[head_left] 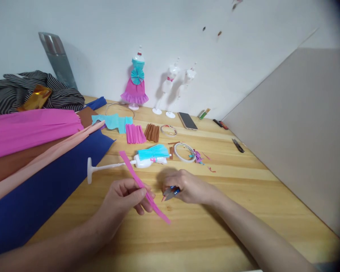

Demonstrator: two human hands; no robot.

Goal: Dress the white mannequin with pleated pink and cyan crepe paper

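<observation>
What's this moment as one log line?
left hand: holds pink strip | right hand: holds scissors | lying mannequin: blue paper on top

The narrow pink strip (pixel 130 166) looks like matt, faintly crinkled paper; the pointed grey blades (pixel 170 195) are smooth metal. The pale yellow tabletop (pixel 184 241) is grained wood with a soft sheen, the white lying dress form (pixel 143 162) smooth plastic. At far left, the black-and-white striped bundle (pixel 66 101) is soft cloth, the crumpled gold piece (pixel 37 98) shiny like foil.
</observation>
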